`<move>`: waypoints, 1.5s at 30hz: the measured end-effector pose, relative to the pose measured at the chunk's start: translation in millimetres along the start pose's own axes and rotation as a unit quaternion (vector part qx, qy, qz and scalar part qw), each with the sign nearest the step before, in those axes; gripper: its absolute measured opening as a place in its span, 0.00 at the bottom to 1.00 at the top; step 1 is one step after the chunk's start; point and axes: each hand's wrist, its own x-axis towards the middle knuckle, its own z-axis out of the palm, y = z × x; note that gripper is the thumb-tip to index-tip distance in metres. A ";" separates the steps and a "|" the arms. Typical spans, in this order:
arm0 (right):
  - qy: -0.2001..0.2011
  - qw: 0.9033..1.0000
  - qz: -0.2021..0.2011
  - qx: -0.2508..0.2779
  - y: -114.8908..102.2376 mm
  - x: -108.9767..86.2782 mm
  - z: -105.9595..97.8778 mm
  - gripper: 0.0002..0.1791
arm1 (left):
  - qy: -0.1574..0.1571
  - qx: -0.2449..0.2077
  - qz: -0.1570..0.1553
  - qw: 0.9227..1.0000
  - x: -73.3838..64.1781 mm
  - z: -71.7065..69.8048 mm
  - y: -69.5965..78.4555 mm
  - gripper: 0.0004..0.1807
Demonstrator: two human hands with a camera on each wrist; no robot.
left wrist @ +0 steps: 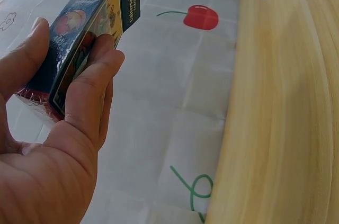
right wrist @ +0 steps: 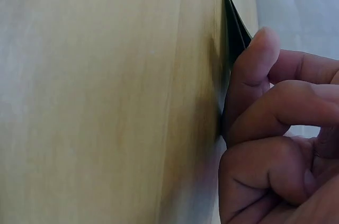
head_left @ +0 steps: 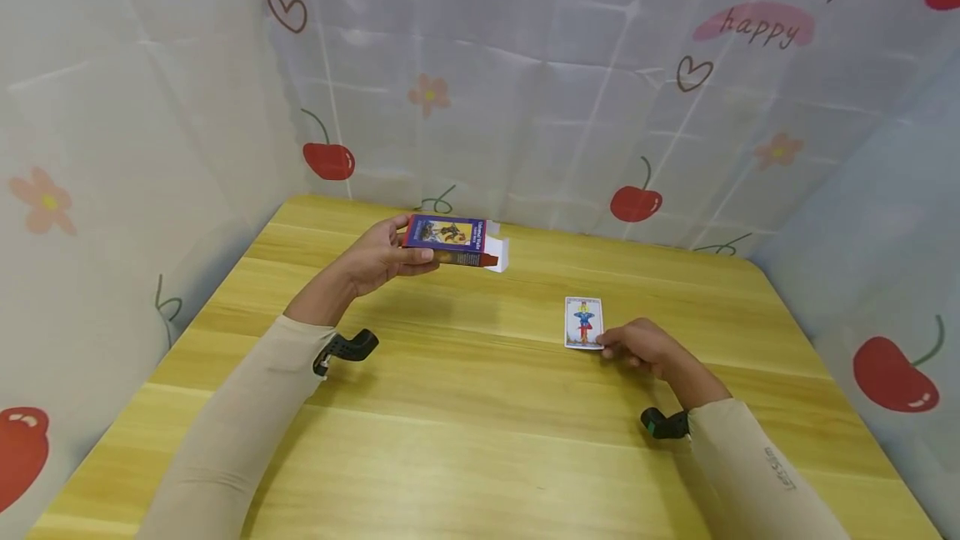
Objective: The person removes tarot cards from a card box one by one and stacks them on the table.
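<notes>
The left hand (head_left: 382, 257) grips a blue-and-purple printed rectangular cardboard tarot box (head_left: 446, 234), thumb on one side, fingers on the other, its white flap (head_left: 496, 255) open toward the right. The right hand (head_left: 641, 346) pinches the near right corner of a white-bordered paper card with a blue-and-red figure (head_left: 583, 319), tilted close over the yellow wood-grain table (head_left: 465, 440). A broad stretch of tabletop separates the hands; the table's back edge meets pale, cherry-printed sheeting (head_left: 525, 115).

The person wears beige sleeves (head_left: 234, 415), dark lettering (head_left: 780, 468) on the right, and black wrist cameras (head_left: 356, 347).
</notes>
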 end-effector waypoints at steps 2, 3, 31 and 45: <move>-0.003 1.000 0.005 -0.009 -0.4 0.4 -0.5 0.13 | 0.000 0.000 0.000 1.000 0.7 -0.3 -0.2 0.39; -0.005 1.000 0.006 -0.015 -0.8 0.5 -0.9 0.13 | 0.000 0.001 -0.001 1.000 1.1 -0.5 -0.4 0.39; 0.012 0.989 0.050 -0.138 -9.5 11.6 5.2 0.17 | 0.000 0.006 -0.008 1.000 0.8 1.4 0.5 0.39; 0.013 0.991 0.028 -0.129 -9.1 8.1 5.5 0.17 | -0.009 0.003 -0.003 1.000 1.2 0.9 -0.7 0.40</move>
